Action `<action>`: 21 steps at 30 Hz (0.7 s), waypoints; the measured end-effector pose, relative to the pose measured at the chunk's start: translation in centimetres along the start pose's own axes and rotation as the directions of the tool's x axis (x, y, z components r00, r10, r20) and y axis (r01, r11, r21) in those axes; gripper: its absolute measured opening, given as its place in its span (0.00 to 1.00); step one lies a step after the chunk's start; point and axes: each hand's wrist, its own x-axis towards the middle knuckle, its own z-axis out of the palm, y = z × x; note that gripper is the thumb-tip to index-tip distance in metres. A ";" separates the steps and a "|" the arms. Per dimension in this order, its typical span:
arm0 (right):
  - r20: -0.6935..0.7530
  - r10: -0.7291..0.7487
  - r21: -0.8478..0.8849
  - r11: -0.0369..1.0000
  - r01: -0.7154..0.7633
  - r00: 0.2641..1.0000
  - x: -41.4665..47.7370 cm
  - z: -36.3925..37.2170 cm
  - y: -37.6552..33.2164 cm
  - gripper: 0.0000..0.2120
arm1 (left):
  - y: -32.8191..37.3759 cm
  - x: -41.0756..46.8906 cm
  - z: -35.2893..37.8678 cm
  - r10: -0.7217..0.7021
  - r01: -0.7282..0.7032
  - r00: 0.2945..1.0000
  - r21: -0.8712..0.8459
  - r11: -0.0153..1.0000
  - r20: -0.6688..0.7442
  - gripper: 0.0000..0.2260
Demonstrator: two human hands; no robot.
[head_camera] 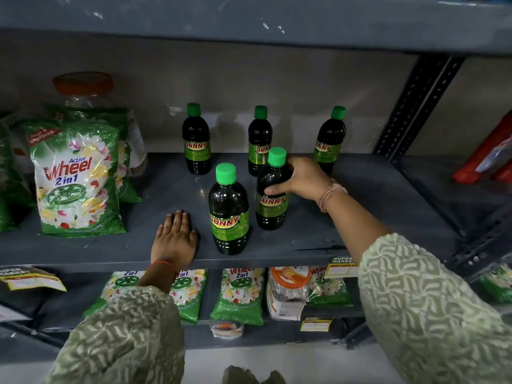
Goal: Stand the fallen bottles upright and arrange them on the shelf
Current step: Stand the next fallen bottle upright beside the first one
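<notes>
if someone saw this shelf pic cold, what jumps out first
Five dark bottles with bright green caps stand upright on the grey shelf, and the right hand is wrapped around one near the middle. The left hand lies flat on the shelf's front edge beside the nearest bottle. At far left a big green Wheel detergent bag stands out.

Bare shelf [360, 206] right, bottles [229, 209] crowd centre, detergent bag [79, 173] left
</notes>
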 end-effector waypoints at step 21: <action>-0.250 0.264 0.117 0.963 -0.241 0.932 1.1 -4.7 5.3 0.31 | 0.0 0.0 0.2 0.006 -0.006 1.000 0.009 1.000 0.005 0.24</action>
